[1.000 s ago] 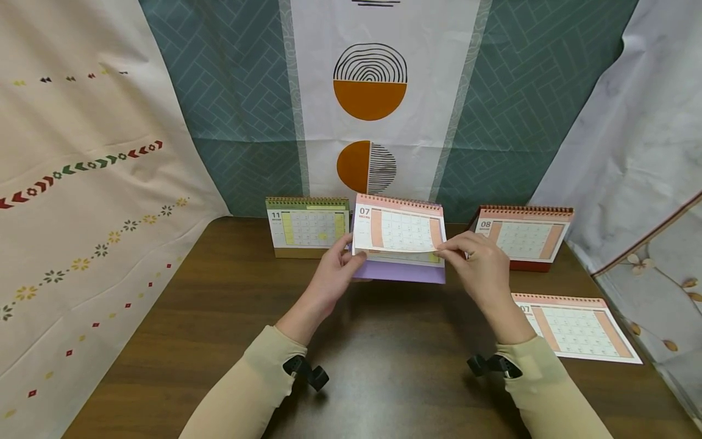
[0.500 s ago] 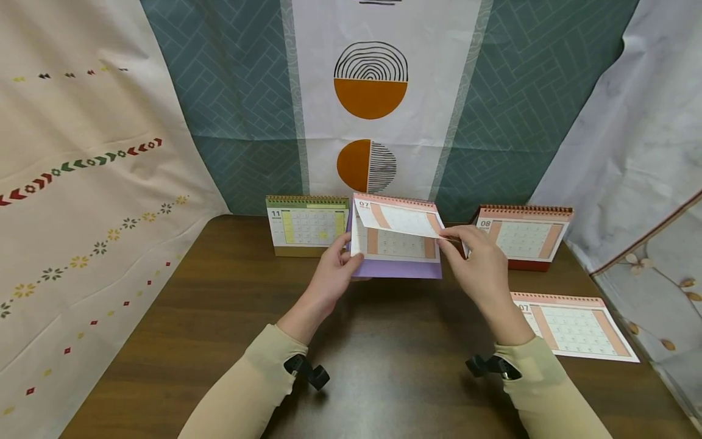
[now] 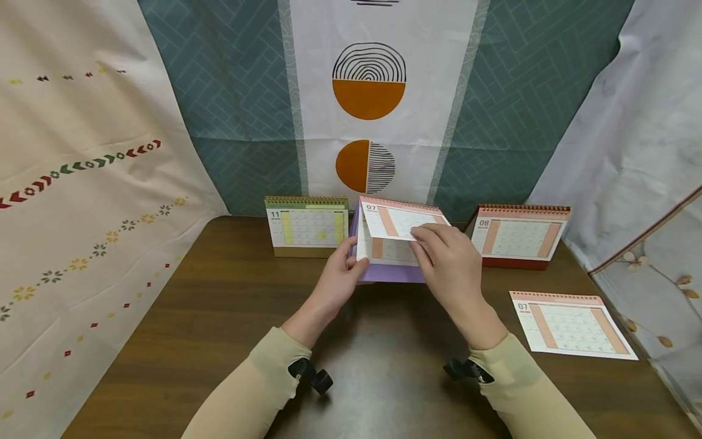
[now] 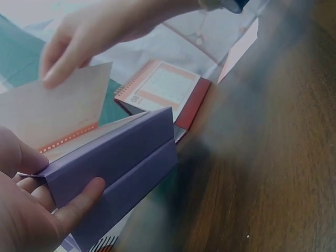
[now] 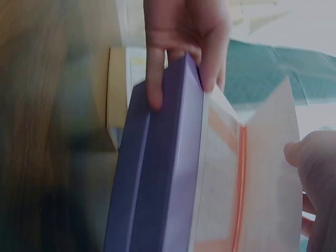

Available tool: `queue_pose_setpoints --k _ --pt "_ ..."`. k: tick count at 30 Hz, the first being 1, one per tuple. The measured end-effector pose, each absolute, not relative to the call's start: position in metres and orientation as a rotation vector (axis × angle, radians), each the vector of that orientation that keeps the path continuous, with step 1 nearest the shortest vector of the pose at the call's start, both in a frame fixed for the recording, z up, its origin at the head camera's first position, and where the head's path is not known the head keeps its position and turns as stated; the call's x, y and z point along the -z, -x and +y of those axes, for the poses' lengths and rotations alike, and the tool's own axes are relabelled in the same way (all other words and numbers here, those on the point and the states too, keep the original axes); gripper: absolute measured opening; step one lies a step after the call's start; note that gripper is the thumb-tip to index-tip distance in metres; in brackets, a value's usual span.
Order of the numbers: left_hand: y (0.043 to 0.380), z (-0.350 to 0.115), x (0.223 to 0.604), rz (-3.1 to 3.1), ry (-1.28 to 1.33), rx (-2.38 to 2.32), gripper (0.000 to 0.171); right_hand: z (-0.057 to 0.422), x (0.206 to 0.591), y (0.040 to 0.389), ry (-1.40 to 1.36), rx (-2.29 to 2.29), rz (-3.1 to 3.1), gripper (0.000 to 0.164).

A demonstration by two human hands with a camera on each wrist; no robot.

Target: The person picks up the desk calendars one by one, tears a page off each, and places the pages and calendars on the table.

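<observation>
Two hands hold one purple calendar (image 3: pixel 392 274), which stands tilted just right of the green calendar (image 3: pixel 307 225), its left edge close to that calendar's right side. Its stand is plain lilac card, and both wrist views show creased panels meeting along straight folds. The left hand (image 3: pixel 337 277) is clamped on its left edge. The right hand (image 3: pixel 452 268) pinches the free edge of the lifted page (image 3: pixel 378 219), headed 07, with a pink strip along the top and salmon columns down its sides. That page arches forward, and beneath it shows the page below (image 3: pixel 392 250), also with a salmon column, partly hidden.

Well to the right of the green calendar stands the red-based calendar (image 3: pixel 518 238), marked 08. Farther right and nearer the person than the green calendar lies a loose sheet (image 3: pixel 576 326), also marked 07, with holes along its pink edge. All rest on a dark brown wood-grain table (image 3: pixel 219 341). Behind the green calendar hangs teal cloth (image 3: pixel 236 122); right of it runs a white panel (image 3: pixel 428 122) with orange and black-lined half-circles. Left of it drapes cream cloth (image 3: pixel 82 213) with coloured motifs; far right, pale cloth (image 3: pixel 631 183) bears twigs.
</observation>
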State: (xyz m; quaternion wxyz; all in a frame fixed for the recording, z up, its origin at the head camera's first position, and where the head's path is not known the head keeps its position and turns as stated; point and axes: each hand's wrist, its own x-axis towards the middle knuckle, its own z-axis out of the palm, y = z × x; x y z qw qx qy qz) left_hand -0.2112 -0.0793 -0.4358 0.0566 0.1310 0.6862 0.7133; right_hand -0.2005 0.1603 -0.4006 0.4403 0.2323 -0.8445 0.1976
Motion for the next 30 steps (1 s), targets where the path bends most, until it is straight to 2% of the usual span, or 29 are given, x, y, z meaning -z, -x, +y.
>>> queue_pose_setpoints --k 11,19,30 --pt "0.206 -0.076 0.434 2.139 -0.489 -2.136 0.052 0.127 0.364 0.194 -0.729 -0.441 -2.047 0.020" --pt "0.201 -0.074 0.430 2.263 -0.548 -2.080 0.052 0.125 0.352 0.190 -0.699 -0.432 -2.027 0.013" --pt "0.197 -0.073 0.427 2.369 -0.569 -2.078 0.052 0.132 0.340 0.185 -0.656 -0.517 -2.158 0.015"
